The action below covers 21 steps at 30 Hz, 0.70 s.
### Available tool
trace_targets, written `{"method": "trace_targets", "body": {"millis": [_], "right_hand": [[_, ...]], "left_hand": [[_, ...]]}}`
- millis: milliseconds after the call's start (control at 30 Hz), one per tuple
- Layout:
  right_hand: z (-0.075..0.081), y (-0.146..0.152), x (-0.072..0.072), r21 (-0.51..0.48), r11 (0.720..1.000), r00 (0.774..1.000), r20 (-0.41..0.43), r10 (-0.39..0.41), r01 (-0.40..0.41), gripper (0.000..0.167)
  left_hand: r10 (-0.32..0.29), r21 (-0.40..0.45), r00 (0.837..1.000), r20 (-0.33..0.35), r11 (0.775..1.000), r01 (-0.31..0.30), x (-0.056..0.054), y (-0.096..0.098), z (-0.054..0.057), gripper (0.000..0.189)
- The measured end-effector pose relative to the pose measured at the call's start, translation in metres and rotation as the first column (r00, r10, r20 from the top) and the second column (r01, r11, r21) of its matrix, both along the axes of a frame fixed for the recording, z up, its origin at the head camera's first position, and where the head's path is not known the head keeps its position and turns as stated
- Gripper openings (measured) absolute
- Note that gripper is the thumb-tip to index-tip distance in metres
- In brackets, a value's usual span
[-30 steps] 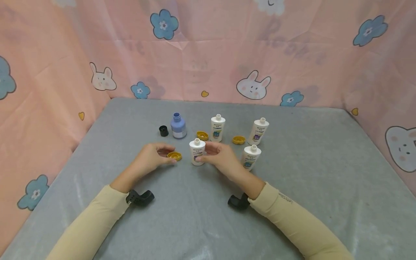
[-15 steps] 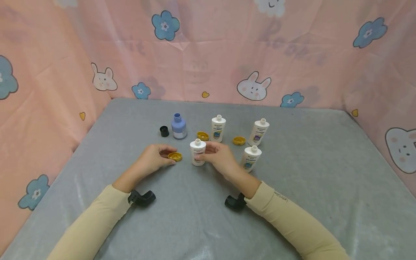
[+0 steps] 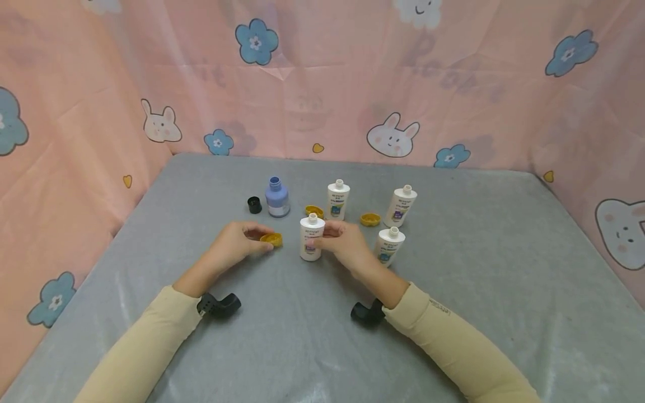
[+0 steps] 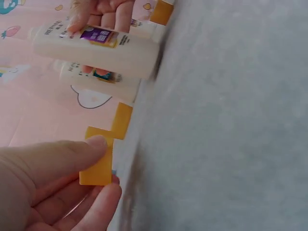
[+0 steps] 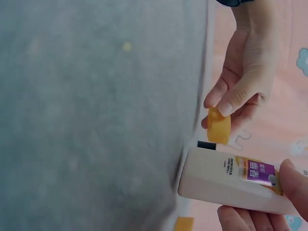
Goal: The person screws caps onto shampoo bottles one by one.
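Left hand pinches one yellow cap, right hand grips one white bottle — neck bare in head view, cropped from right wrist view.

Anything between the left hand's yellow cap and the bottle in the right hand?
Nothing visible: in the head view, only grey tabletop shows between the yellow cap and the held bottle. Another yellow cap sits behind the bottle, outside that gap.
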State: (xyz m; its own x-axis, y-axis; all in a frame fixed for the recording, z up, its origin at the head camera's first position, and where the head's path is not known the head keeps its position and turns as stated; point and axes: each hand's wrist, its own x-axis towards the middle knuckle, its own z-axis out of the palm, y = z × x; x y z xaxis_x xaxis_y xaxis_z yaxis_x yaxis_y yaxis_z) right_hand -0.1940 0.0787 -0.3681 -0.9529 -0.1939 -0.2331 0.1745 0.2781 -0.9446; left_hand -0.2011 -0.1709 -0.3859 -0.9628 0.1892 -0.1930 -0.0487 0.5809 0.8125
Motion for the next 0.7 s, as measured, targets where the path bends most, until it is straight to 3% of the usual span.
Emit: {"method": "trace_targets", "body": {"millis": [167, 400, 700], "right_hand": [[0.011, 0.009, 0.004, 0.047, 0.999, 0.999, -0.041, -0.007, 0.009, 0.037], [0.025, 0.024, 0.012, 0.090, 0.996, 0.990, -0.138, -0.001, 0.013, 0.038], [0.030, 0.032, 0.021, 0.141, 0.990, 0.976, -0.213, 0.047, -0.017, 0.037]], "left_hand": [[0.012, 0.075, 1.000, 0.015, 0.997, -0.013, -0.003, 0.003, 0.013, 0.036], [-0.014, 0.154, 0.999, -0.040, 0.988, 0.020, -0.006, 0.020, 0.029, 0.036], [-0.018, 0.298, 0.999, -0.040, 0.954, 0.030, -0.002, 0.037, 0.042, 0.038]]}}
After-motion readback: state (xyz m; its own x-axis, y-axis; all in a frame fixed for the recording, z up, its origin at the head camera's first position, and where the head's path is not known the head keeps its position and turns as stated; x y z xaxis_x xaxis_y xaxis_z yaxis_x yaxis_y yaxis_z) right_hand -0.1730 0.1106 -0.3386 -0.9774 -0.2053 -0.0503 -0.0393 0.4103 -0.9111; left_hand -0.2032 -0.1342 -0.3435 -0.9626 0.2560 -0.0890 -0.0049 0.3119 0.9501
